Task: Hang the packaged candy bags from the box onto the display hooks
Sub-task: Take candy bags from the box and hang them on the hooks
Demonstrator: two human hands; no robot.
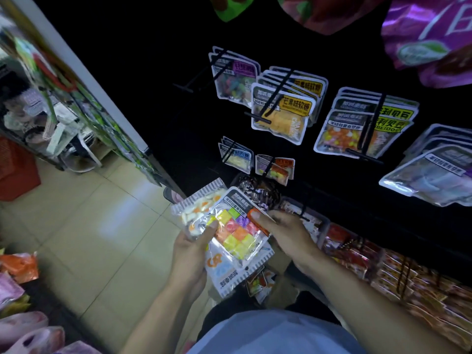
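While both hands sit near frame centre, each has hold of candy bags. Left hand (190,247): fingers curled around a fanned stack of bags, thumb laid over the front. Three bags can be told apart in the stack: an egg-candy bag (198,210) at the back, pointing to 11 o'clock; a cube-candy bag (236,229) on top, showing multicoloured square sweets; a white bag (224,273) with orange print, sticking out toward 6 o'clock. Whether more lie between them, cannot tell. Right hand (283,232): thumb and fingers pinch the right edge of the cube-candy bag at its orange corner.

Box (282,284): brown cardboard, partly hidden beneath the hands at 6 o'clock from them; at least one more bag visible inside, count unclear.

Display hooks on the dark panel, 12 to 3 o'clock from the hands: six loaded groups counted. Upper row: purple-label bags (233,77), mango-yellow bags (283,114), jellybean bags (357,126), grey bags (429,172) at the right edge. Lower row: two small groups, pale-yellow bags (236,155) and a mixed-colour bag (275,168). One bare hook (182,88) at 9 o'clock of the purple-label group.

Tiled floor (97,213) at 9 o'clock.
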